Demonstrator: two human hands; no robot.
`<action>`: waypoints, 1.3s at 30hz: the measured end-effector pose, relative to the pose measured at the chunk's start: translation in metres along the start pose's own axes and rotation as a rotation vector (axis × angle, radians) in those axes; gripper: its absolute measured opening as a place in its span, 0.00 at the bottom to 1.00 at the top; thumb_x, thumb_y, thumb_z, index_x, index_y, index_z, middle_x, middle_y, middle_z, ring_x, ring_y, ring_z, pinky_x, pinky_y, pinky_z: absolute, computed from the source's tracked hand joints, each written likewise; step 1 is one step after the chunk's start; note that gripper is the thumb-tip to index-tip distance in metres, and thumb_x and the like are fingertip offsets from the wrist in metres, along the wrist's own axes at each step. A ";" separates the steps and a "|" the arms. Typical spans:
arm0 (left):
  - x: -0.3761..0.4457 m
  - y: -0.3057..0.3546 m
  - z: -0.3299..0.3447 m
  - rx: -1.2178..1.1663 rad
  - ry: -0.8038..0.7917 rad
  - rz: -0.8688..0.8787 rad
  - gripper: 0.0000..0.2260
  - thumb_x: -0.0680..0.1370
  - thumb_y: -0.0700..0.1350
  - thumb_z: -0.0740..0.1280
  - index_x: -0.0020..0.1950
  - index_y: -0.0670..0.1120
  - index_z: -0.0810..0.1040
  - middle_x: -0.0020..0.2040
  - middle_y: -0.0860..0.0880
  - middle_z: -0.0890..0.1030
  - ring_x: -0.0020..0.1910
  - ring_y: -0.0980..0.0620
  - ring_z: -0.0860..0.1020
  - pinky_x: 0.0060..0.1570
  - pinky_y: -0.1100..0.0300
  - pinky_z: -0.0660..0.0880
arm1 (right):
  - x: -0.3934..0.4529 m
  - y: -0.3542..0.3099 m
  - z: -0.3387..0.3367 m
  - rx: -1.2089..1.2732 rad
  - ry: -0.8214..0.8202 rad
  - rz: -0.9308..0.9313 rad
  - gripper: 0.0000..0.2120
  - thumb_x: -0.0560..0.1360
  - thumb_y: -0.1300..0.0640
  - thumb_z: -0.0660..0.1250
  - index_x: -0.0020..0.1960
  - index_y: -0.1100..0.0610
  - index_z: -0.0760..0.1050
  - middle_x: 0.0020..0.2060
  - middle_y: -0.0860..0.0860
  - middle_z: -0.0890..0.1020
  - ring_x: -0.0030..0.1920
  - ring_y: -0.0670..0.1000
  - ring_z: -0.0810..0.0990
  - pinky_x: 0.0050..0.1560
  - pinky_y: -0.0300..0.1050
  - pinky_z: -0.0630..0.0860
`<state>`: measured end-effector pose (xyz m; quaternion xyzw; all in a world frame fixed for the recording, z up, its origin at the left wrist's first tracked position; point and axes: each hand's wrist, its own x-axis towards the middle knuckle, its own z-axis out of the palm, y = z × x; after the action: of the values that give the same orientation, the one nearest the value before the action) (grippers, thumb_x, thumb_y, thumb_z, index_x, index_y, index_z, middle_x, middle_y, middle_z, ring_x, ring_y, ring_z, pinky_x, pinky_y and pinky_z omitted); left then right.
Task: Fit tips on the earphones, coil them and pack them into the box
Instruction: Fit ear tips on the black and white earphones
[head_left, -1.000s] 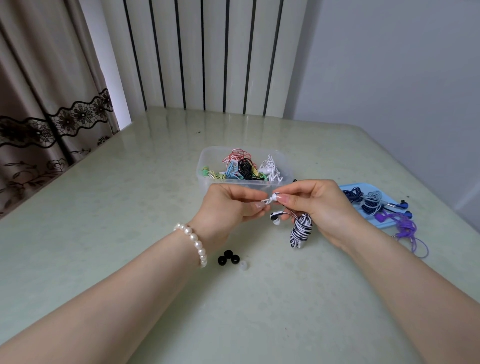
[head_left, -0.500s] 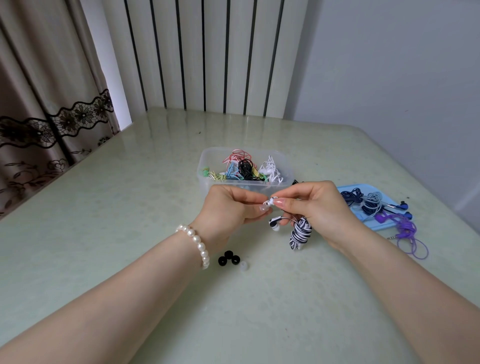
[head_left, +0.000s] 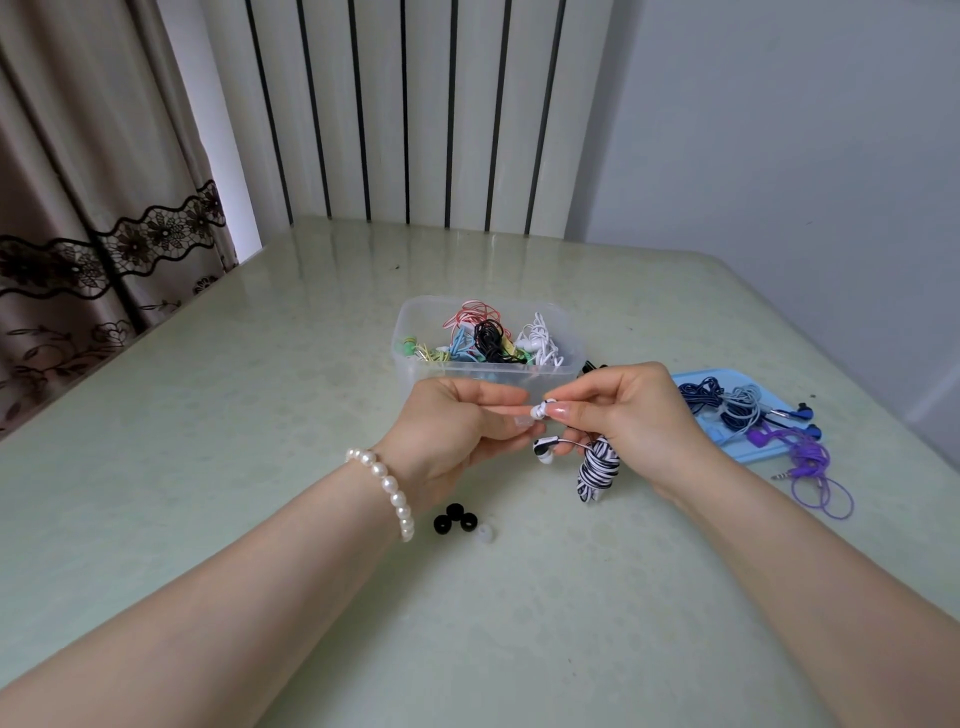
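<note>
Above the table (head_left: 260, 467), both hands still pinch the earbud (head_left: 538, 410).

Right hand (head_left: 639, 415) hides part of the striped coil (head_left: 597, 467)

I see the clear plastic box (head_left: 415, 364) behind my hands, loose black rubber tips (head_left: 455, 518) before them, the blue plastic lid (head_left: 696, 376) right.

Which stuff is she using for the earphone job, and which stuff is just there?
Job: striped earphones, loose tips, clear box, left hand, right hand, waiting earphones on blue lid.
Just there: pearl bracelet, curtain.
</note>
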<state>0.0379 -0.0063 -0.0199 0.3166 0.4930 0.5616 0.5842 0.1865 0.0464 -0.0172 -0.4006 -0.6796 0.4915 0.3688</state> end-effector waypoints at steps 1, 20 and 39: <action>0.000 0.000 0.000 -0.015 -0.003 -0.009 0.09 0.70 0.24 0.65 0.46 0.33 0.77 0.33 0.42 0.82 0.32 0.49 0.82 0.35 0.63 0.80 | 0.000 -0.001 0.000 0.003 -0.009 0.000 0.03 0.69 0.72 0.68 0.40 0.66 0.78 0.21 0.48 0.79 0.22 0.47 0.79 0.27 0.35 0.73; -0.001 -0.001 0.004 -0.065 0.048 0.008 0.06 0.69 0.25 0.65 0.40 0.34 0.77 0.31 0.42 0.82 0.30 0.49 0.82 0.35 0.63 0.80 | -0.005 -0.002 0.018 -0.075 0.138 -0.049 0.08 0.70 0.71 0.68 0.36 0.60 0.78 0.21 0.45 0.78 0.20 0.42 0.76 0.24 0.31 0.71; -0.007 -0.001 0.015 -0.201 0.102 0.051 0.06 0.71 0.25 0.63 0.41 0.33 0.78 0.34 0.40 0.82 0.33 0.48 0.82 0.39 0.62 0.80 | -0.014 0.000 0.029 -0.138 0.361 -0.175 0.13 0.70 0.70 0.67 0.36 0.52 0.78 0.28 0.46 0.79 0.24 0.42 0.76 0.32 0.34 0.75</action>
<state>0.0528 -0.0103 -0.0144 0.2399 0.4552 0.6383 0.5725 0.1659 0.0231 -0.0254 -0.4460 -0.6667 0.3301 0.4977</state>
